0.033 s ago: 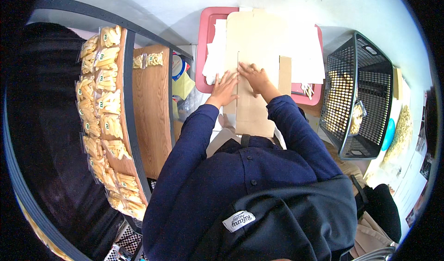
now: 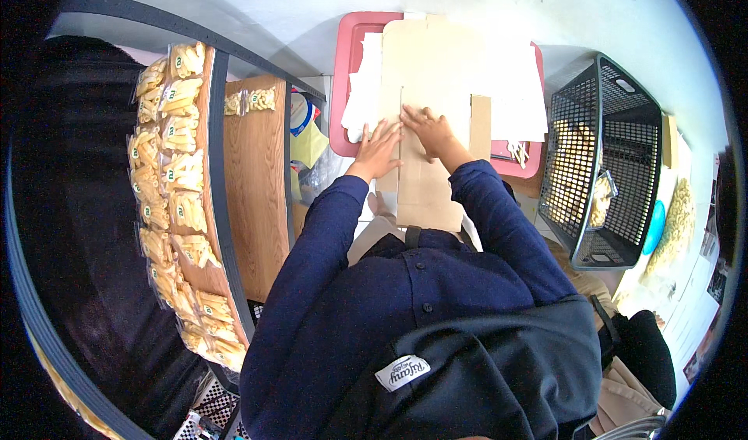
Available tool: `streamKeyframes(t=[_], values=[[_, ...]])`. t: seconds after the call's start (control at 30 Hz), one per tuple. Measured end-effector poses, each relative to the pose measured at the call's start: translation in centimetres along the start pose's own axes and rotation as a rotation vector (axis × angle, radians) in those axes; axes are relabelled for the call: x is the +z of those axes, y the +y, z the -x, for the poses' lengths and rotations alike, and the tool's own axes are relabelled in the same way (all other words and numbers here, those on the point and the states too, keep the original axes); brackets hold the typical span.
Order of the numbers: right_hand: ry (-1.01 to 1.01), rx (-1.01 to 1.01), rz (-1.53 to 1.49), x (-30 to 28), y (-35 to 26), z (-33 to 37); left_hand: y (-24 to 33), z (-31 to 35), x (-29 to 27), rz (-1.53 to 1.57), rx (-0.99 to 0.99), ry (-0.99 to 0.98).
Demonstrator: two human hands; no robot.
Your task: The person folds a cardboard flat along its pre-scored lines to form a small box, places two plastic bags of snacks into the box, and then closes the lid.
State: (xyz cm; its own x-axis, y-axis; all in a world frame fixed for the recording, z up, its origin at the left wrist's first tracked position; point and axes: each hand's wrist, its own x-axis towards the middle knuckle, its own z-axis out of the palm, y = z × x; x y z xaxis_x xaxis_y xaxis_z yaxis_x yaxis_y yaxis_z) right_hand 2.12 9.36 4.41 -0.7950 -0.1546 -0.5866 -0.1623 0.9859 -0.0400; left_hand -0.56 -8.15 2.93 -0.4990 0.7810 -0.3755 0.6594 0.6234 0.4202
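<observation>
A flat brown cardboard box blank [image 2: 427, 58] with creases and side flaps lies in front of me, its near end reaching toward my waist. My left hand [image 2: 378, 151] rests on its left edge, fingers spread and pointing away. On the middle crease lies my right hand [image 2: 430, 132], fingers stretched out over the card with the tips close to the left hand's. Neither hand grips anything. Under the cardboard are white paper sheets [image 2: 520, 113] on a pink-red tray-like table top [image 2: 348, 42].
Wooden shelves [image 2: 253, 183] on a dark metal frame stand at left, carrying several clear bags of pale snack sticks [image 2: 183, 136]. A dark plastic crate [image 2: 629, 151] stands at right, with bagged food beside it. Small white items [image 2: 518, 151] lie on the tray's right side.
</observation>
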Motion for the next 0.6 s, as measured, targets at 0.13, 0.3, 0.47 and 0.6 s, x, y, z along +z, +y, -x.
streamKeyframes(t=[0.13, 0.3, 0.47, 0.6], values=[[-0.007, 0.041, -0.075, -0.3, 0.5, -1.2, -0.6, -0.5, 0.3, 0.076, 0.028, 0.038], [0.053, 0.118, -0.205, -0.1, -0.5, -1.4, -1.2, -0.5, 1.0, 0.133, -0.051, 0.048], [0.081, 0.217, -0.181, 0.3, -2.2, -0.7, -1.0, -1.0, 1.5, 0.232, -0.387, 0.141], [0.093, 0.24, -0.198, 0.1, -2.5, -0.7, -1.0, -1.6, 1.4, 0.164, -0.37, 0.125]])
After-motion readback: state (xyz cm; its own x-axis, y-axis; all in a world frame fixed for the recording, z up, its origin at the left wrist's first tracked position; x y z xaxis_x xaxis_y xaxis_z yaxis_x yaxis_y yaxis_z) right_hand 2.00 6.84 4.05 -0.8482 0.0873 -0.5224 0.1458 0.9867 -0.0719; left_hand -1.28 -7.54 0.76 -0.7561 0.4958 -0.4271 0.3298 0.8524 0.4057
